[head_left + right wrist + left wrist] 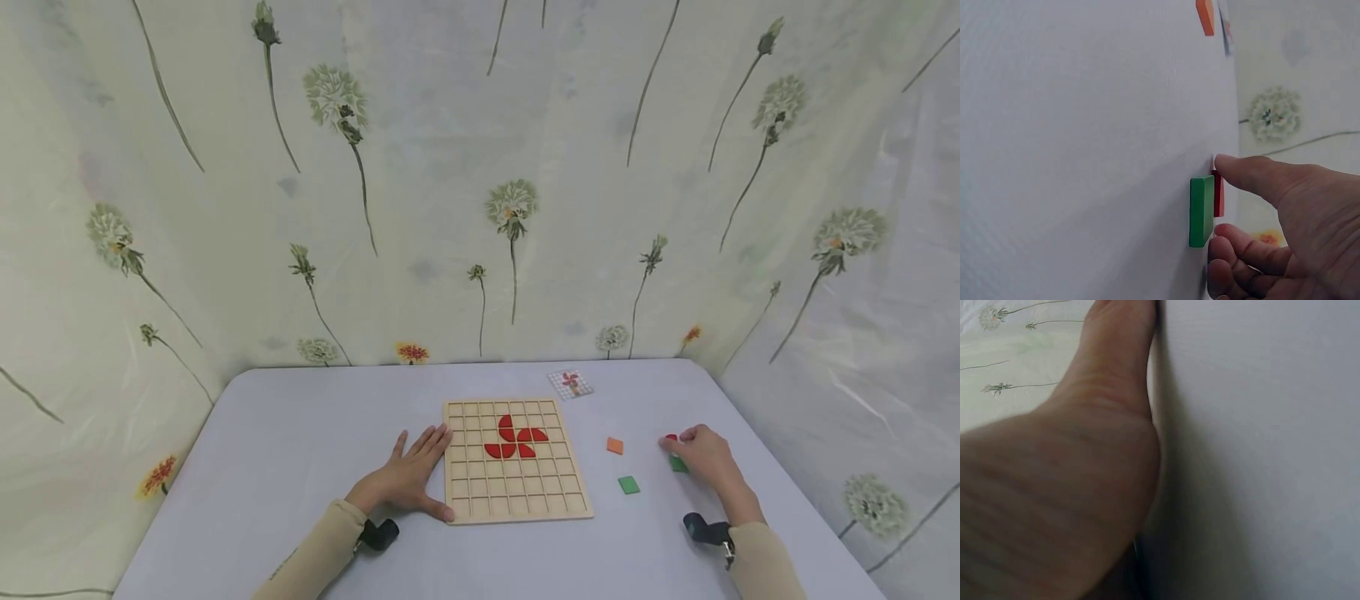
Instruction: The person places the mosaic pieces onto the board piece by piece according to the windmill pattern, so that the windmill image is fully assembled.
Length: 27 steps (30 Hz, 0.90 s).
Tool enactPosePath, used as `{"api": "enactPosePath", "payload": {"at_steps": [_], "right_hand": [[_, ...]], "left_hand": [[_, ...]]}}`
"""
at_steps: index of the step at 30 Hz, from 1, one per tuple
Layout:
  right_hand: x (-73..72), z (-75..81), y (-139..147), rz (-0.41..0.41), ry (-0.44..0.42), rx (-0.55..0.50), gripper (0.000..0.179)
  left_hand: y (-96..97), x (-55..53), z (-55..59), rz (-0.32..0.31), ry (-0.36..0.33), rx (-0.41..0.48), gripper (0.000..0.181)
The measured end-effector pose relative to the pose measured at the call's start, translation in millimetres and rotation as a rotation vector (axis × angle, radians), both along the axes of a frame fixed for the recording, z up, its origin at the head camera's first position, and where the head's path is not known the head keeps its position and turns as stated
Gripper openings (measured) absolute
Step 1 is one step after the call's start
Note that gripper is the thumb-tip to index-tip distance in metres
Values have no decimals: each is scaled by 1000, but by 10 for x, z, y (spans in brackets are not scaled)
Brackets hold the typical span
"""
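The relation that mattered, I'd judge, was between the right hand (703, 457) and the red piece (1218, 194) at its fingertips. The piece lay on the surface (322, 433), just beyond a green tile (1197, 212), well to the right of the board (480, 508). The grip bracketed it — thumb at one end, forefinger by the other — though whether they pinched it I could not tell. In the right wrist view its visible edge ran from thumb to forefinger, alongside the green tile; its full outline was hidden.

The left hand (411, 482) was far from the piece, fingers spread against the board's left edge, thumb at the near corner. Between board and right hand lay an orange tile (615, 446) and a second green tile (628, 485). Four red shapes (507, 430) sat on the board as a pinwheel — like the picture on the card (557, 383) behind.
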State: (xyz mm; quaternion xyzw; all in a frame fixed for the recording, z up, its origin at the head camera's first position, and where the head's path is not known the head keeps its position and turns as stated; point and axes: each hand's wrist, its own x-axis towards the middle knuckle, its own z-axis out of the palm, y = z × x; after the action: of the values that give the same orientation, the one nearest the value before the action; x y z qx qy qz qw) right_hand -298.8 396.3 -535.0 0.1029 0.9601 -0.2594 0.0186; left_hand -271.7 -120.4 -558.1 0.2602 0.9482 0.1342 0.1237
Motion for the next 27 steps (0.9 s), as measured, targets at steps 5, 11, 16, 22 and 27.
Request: {"api": "enactPosePath", "payload": {"at_steps": [5,11,16,22,27], "right_hand": [[-50,-19,-4,-3,2,-19,48],[-115,-12,-55,108,45,3,33],[-173,13,-124,293,72,3,27],[-185,-5,-162,301,58,-8,30],[-179,-16,-173,298,50,-21,29]], "left_hand": [[3,-6,-3,-1,2,2,131],[6,-3,6,-2,-1,-1,131],[6,2,8,1,1,-4,131],[2,4,3,-3,1,0,131],[-6,0,2,-6,2,-1,130]]}}
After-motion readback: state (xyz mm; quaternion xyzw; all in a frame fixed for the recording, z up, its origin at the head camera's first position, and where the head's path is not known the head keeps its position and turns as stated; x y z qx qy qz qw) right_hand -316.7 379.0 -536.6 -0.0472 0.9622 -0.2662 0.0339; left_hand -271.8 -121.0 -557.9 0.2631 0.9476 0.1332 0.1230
